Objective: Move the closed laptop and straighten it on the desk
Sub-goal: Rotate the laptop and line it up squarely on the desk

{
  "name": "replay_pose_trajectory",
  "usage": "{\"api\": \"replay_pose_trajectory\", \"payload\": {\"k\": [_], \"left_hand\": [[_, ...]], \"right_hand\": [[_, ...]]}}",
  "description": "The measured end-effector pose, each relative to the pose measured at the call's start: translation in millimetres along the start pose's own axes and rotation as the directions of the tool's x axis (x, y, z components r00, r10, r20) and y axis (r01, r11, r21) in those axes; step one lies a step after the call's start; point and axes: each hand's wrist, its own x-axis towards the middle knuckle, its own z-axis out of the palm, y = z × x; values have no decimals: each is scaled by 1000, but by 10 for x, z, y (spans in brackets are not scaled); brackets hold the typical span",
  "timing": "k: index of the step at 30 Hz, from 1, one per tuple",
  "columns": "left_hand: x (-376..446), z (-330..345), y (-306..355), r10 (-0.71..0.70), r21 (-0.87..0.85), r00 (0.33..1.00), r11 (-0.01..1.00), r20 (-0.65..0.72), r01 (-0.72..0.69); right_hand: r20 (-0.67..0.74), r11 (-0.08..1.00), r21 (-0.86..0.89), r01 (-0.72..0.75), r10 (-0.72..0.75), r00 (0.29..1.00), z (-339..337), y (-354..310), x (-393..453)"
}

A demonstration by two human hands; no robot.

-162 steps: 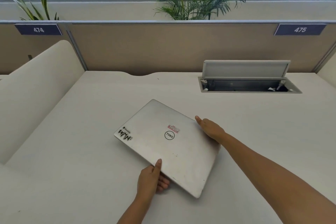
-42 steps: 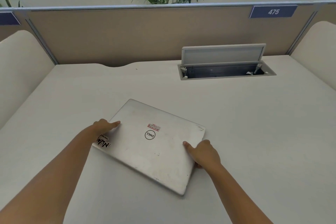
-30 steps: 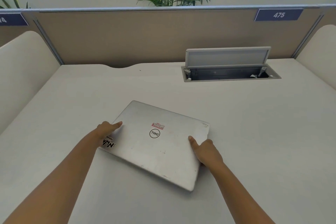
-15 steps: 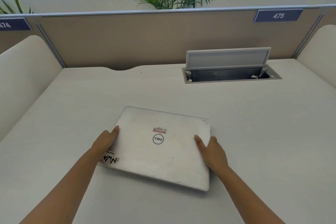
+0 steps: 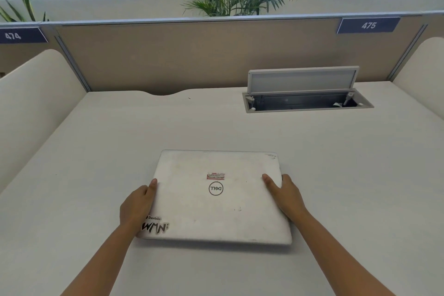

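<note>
Closed laptop (image 5: 216, 202) flat on bench (image 5: 348, 175), near side of cable tray (image 5: 307, 103). Long axis parallel to tray. Left hand (image 5: 137, 206) clasps left edge; right hand (image 5: 286, 197) clasps right edge, thumbs on lid.

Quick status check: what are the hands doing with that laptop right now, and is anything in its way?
Left hand and right hand grip opposite side edges. Closed laptop flat on desk, roughly square to partition. Nothing nearby blocking.
</note>
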Motion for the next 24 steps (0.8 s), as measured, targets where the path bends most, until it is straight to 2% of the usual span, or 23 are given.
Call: {"api": "replay_pose_trajectory", "payload": {"k": [9,24], "left_hand": [[-185,-16,-56,63,28,996,998,-60,-61],[-224,38,-30,18,29,987,999,-159,-13]], "right_hand": [[-15,999,-6,39,-39,999,-17,18,133],[-67,993,-12,116,-117,991,-13,-66,322]]}}
